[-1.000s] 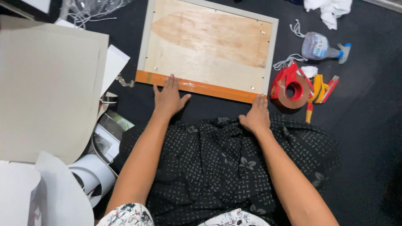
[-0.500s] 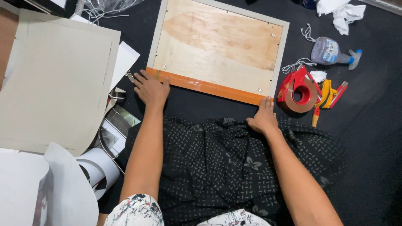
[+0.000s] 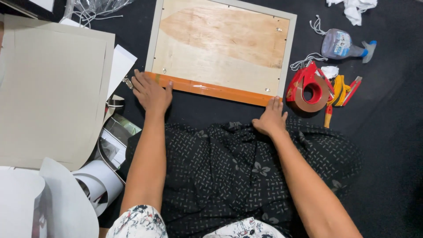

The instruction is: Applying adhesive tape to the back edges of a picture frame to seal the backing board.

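On the dark floor ahead lies the picture frame [image 3: 220, 46], plywood back up, w/ orange tape strip [image 3: 211, 89] along its near edge. Your left hand [image 3: 151, 94] presses flat, fingers unclenched, on the strip's left corner; right hand [image 3: 269, 119], fingers loose, touches the right corner, beside the red tape dispenser [image 3: 310, 90].

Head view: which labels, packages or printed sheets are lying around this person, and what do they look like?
Clear plastic spray bottle: upper right on the dark floor, lying on its side, blue nozzle, pale blue-and-white label.
Curled glossy printed sheets: beside the left arm, white, grey and green.
No screens or signs.
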